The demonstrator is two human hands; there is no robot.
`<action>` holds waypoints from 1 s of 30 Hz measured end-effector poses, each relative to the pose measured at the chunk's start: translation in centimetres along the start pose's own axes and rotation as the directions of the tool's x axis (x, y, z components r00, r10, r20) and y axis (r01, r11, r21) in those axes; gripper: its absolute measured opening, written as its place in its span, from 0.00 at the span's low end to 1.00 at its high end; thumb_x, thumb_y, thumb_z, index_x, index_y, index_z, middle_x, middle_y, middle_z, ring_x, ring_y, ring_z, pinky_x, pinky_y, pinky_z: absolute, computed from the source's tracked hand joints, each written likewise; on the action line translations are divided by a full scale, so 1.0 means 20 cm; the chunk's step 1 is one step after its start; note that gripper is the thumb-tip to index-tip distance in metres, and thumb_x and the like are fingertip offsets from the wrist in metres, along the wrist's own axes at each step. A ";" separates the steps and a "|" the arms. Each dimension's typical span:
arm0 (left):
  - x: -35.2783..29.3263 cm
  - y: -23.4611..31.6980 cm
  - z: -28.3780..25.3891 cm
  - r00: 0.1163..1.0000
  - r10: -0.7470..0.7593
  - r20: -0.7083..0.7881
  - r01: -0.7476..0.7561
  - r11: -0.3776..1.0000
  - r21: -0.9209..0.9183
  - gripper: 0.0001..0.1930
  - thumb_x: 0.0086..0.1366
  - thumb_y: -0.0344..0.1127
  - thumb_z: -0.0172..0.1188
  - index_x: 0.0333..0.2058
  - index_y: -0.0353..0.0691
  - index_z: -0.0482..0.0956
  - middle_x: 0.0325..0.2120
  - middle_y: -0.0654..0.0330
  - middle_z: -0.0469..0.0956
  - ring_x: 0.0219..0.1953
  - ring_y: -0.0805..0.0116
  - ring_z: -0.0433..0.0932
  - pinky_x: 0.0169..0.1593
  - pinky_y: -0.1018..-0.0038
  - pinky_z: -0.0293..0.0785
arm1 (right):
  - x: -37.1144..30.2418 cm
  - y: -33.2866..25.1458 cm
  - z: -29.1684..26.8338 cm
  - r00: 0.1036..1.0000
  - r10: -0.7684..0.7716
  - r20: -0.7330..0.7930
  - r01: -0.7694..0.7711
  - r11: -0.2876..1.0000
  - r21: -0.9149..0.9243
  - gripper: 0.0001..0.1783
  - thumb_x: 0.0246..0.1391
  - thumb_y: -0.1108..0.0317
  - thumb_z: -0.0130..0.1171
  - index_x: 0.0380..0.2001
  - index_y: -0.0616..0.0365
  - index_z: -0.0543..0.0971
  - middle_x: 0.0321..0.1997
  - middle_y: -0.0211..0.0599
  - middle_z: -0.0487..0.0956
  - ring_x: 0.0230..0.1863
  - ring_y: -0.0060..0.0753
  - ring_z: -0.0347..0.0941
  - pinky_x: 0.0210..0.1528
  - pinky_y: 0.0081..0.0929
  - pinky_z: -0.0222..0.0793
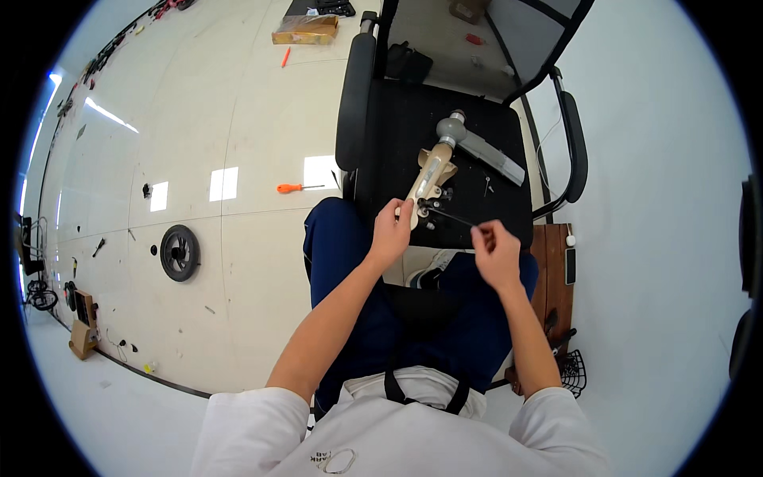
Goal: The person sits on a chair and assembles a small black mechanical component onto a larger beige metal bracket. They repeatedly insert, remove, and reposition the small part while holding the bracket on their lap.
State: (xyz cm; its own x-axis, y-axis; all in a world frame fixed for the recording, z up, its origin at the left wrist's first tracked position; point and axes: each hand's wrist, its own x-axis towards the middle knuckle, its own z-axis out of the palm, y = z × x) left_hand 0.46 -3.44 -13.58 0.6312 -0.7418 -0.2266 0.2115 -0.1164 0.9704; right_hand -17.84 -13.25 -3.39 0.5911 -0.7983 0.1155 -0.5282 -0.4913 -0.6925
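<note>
A beige, elongated metal part [431, 170] lies on the black chair seat [397, 119] in front of me. A grey rounded joint [451, 129] and a grey flat arm [493, 157] extend from its far end. My left hand [389, 238] is closed around the near end of the beige part. Pinched in my right hand [497, 253] is a thin dark rod [455, 217], like a hex key. The rod's far tip reaches small dark fittings [430, 205] beside the beige part; its exact contact is hidden.
Small loose metal pieces [488, 184] lie on the seat. The chair's armrests [355, 111] flank it. On the floor to the left are an orange-handled screwdriver [289, 188], a black wheel [180, 253] and scattered small parts. A wooden bench [555, 278] stands at the right.
</note>
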 end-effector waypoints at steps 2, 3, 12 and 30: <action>0.02 -0.03 -0.01 1.000 0.015 -0.009 -0.015 1.000 -0.017 0.17 0.75 0.46 0.51 0.34 0.37 0.72 0.13 0.67 0.67 0.10 0.80 0.64 0.15 0.78 0.57 | -0.14 -0.07 0.06 0.997 -0.057 0.045 0.056 0.998 0.018 0.10 0.56 0.67 0.65 0.29 0.62 0.77 0.19 0.41 0.77 0.18 0.35 0.75 0.23 0.30 0.69; 0.02 -0.04 -0.01 1.000 0.021 -0.009 -0.021 0.999 -0.026 0.17 0.75 0.46 0.51 0.34 0.37 0.72 0.13 0.67 0.67 0.10 0.80 0.64 0.14 0.77 0.57 | -0.20 -0.11 0.10 0.990 -0.127 0.067 0.126 0.992 0.019 0.10 0.56 0.67 0.65 0.29 0.62 0.76 0.20 0.42 0.77 0.19 0.37 0.76 0.23 0.31 0.71; 0.01 0.02 -0.03 0.998 0.052 -0.023 -0.049 0.992 0.116 0.19 0.73 0.47 0.53 0.35 0.33 0.76 0.19 0.57 0.73 0.22 0.74 0.69 0.27 0.71 0.66 | 0.07 -0.33 0.29 0.694 -0.619 0.368 0.687 0.722 -0.082 0.29 0.45 0.44 0.70 0.30 0.62 0.77 0.24 0.37 0.77 0.23 0.38 0.78 0.24 0.30 0.73; 0.03 -0.09 -0.03 0.996 0.045 0.075 -0.047 0.999 0.026 0.15 0.76 0.45 0.50 0.37 0.38 0.72 0.14 0.67 0.67 0.12 0.80 0.64 0.16 0.79 0.58 | 0.85 -0.37 0.58 0.742 -0.447 0.499 0.602 0.772 -0.204 0.18 0.54 0.54 0.57 0.26 0.57 0.84 0.29 0.47 0.83 0.32 0.54 0.81 0.37 0.44 0.78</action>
State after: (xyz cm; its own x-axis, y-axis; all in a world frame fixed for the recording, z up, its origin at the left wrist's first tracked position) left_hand 0.92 -3.24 -15.42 0.5821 -0.7939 -0.1755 0.1621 -0.0981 0.9819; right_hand 3.19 -19.03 -4.59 0.9791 -0.1992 0.0404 -0.1761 -0.9308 -0.3203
